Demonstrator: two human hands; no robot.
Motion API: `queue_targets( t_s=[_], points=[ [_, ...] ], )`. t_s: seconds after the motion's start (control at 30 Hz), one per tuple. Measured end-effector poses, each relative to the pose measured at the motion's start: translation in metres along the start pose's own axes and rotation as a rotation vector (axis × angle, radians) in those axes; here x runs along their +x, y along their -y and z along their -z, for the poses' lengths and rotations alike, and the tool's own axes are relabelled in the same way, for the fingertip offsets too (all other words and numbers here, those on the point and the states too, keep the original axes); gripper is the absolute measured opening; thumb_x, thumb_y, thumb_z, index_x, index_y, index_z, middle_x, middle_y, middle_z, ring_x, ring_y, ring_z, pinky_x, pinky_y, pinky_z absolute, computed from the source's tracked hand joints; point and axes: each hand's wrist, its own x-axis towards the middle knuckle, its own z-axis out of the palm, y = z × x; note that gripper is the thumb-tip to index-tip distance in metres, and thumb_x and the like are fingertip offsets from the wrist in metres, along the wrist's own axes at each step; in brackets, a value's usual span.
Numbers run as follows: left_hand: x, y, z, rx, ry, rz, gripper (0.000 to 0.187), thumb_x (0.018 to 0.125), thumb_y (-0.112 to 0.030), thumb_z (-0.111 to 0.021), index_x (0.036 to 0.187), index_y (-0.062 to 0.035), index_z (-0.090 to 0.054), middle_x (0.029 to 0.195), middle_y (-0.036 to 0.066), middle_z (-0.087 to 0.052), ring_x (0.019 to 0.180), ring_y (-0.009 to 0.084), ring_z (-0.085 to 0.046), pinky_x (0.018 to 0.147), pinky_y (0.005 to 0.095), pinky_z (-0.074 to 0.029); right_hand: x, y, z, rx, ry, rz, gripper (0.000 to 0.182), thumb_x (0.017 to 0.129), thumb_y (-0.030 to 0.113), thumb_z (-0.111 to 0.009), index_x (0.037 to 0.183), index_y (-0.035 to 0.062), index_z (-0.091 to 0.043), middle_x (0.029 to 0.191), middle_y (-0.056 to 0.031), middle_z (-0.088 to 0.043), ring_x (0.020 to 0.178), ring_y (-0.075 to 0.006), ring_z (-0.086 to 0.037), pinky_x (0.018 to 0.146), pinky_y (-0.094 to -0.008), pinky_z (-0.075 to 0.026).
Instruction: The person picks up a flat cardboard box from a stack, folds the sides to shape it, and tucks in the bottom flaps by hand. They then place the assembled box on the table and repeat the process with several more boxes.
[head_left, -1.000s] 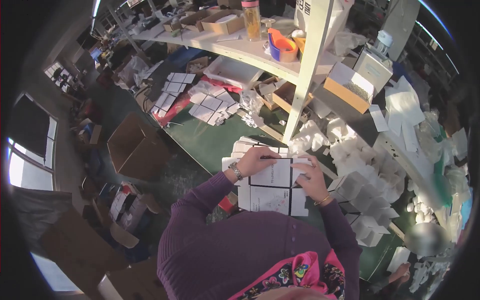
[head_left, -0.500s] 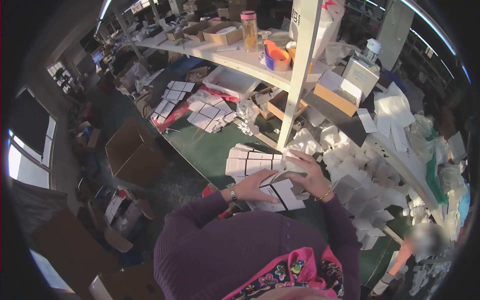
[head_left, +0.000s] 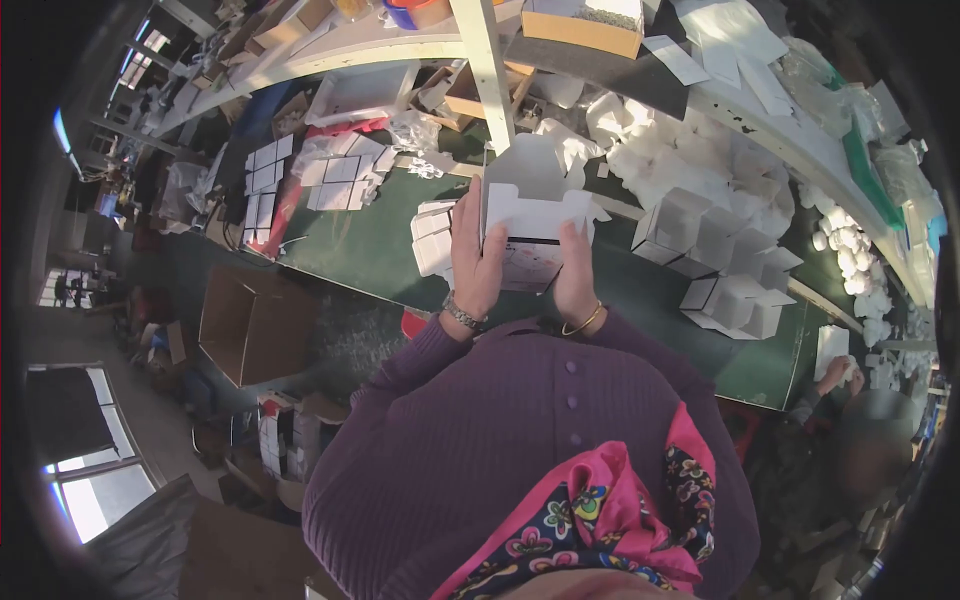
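Note:
A small white carton (head_left: 530, 215) with a dark line round it is held upright in front of my body, its top flaps standing up. My left hand (head_left: 476, 255) grips its left side, with the thumb on the near face. On the right side my right hand (head_left: 574, 272) presses the carton, thumb also on the near face; its other fingers are mostly hidden. Left of the carton, partly behind my left hand, lies a group of closed white boxes (head_left: 431, 240). To the right, several open white cartons (head_left: 735, 300) stand together on the green table (head_left: 610, 340).
White foam pieces (head_left: 690, 160) are heaped behind the open cartons. A pale shelf post (head_left: 483, 75) rises beyond my hands. More white boxes (head_left: 345, 180) lie far left. A brown carton (head_left: 250, 325) stands beside the table. At right, another person's hands (head_left: 840, 375) hold something white.
The carton has turned from tilted to upright, and both hands now hold its opposite sides, with the flaps raised. My view has swung lower and to the right.

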Motion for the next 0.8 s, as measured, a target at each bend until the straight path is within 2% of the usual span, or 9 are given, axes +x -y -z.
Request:
queue_targets(
  t_s=[0.1,0.17,0.2,0.3,0.4,0.5,0.6,0.7,0.8],
  points=[
    [-0.001,-0.004,-0.004,-0.092,-0.011,0.042,0.066,0.1,-0.044,-0.039,0.155,-0.0077,-0.03,0.146,0.012,-0.046,0.131,0.0275,-0.04,0.111,0.047,-0.031,0.0,0.013,-0.011,-0.087,-0.014,0.109,0.044,0.1,0.031,-0.044,0.138,0.008,-0.044,0.123,-0.0103,-0.057,0.109,-0.0206,-0.058,0.093,-0.0367,-0.048],
    [0.0,-0.006,-0.005,-0.122,-0.02,0.064,0.066,0.098,-0.043,-0.041,0.154,-0.009,-0.033,0.144,0.012,-0.047,0.13,0.0258,-0.04,0.109,0.0466,-0.033,-0.006,0.028,-0.017,-0.174,-0.071,0.014,0.063,0.097,0.029,-0.048,0.151,0.0054,-0.025,0.147,-0.0104,-0.035,0.132,-0.0201,-0.04,0.108,-0.0355,-0.035],
    [0.0,-0.006,-0.007,-0.13,-0.019,0.072,0.066,0.097,-0.043,-0.041,0.154,-0.0093,-0.034,0.144,0.012,-0.048,0.13,0.0253,-0.04,0.109,0.0465,-0.034,-0.007,0.028,-0.017,-0.196,-0.089,-0.013,0.068,0.097,0.028,-0.049,0.154,0.0047,-0.02,0.154,-0.0105,-0.03,0.137,-0.02,-0.035,0.112,-0.0352,-0.032],
    [0.002,-0.007,-0.01,-0.305,-0.074,0.245,0.058,0.083,-0.021,-0.041,0.139,-0.0075,-0.05,0.124,0.01,-0.055,0.114,0.025,-0.046,0.099,0.0438,-0.039,-0.003,0.007,-0.008,-0.272,-0.091,0.198,0.063,0.095,0.016,-0.047,0.155,0.0102,-0.026,0.151,-0.0084,-0.038,0.131,-0.0197,-0.043,0.108,-0.0359,-0.039],
    [0.007,-0.016,-0.005,-0.384,-0.184,0.397,0.044,0.076,-0.015,-0.046,0.116,-0.0029,-0.06,0.099,0.004,-0.055,0.09,0.0198,-0.044,0.08,0.0351,-0.039,0.004,0.003,0.004,-0.625,0.096,0.592,0.065,0.1,0.045,-0.044,0.152,0.0062,-0.034,0.155,-0.0156,-0.035,0.142,-0.0297,-0.035,0.115,-0.0447,-0.03],
    [0.009,-0.025,-0.003,-0.48,-0.152,0.415,0.054,0.077,-0.017,-0.048,0.131,-0.007,-0.052,0.113,0.005,-0.051,0.101,0.0187,-0.047,0.087,0.0337,-0.042,0.009,0.002,0.012,-0.685,0.129,0.667,0.051,0.099,0.049,-0.047,0.133,0.0118,-0.055,0.143,-0.0206,-0.039,0.138,-0.034,-0.037,0.107,-0.0466,-0.037],
    [0.004,-0.022,0.002,-0.46,0.058,0.058,0.081,0.083,-0.042,-0.069,0.148,-0.0092,-0.033,0.138,0.01,-0.041,0.122,0.0213,-0.045,0.102,0.0377,-0.041,0.009,0.006,0.018,-0.712,0.025,0.667,0.044,0.1,0.046,-0.039,0.111,0.0114,-0.065,0.129,-0.02,-0.047,0.123,-0.0289,-0.048,0.099,-0.0433,-0.041],
    [0.008,-0.008,0.011,-0.102,0.203,-0.28,0.087,0.068,-0.057,-0.085,0.139,-0.0221,-0.05,0.141,0.018,-0.034,0.133,0.0335,-0.037,0.105,0.0474,-0.042,-0.001,0.015,0.019,-0.692,-0.042,0.572,0.055,0.102,0.047,-0.028,0.091,0.0095,-0.068,0.128,-0.017,-0.049,0.115,-0.0263,-0.051,0.097,-0.0408,-0.039],
    [0.012,-0.005,0.021,-0.045,0.298,-0.454,0.075,0.061,-0.052,-0.092,0.124,-0.0249,-0.063,0.142,0.019,-0.03,0.129,0.0391,-0.038,0.104,0.0494,-0.039,-0.014,0.033,0.019,-0.596,-0.043,0.374,0.053,0.107,0.039,-0.027,0.084,0.0125,-0.067,0.133,-0.0132,-0.05,0.116,-0.0217,-0.05,0.094,-0.0347,-0.036]
  ],
)
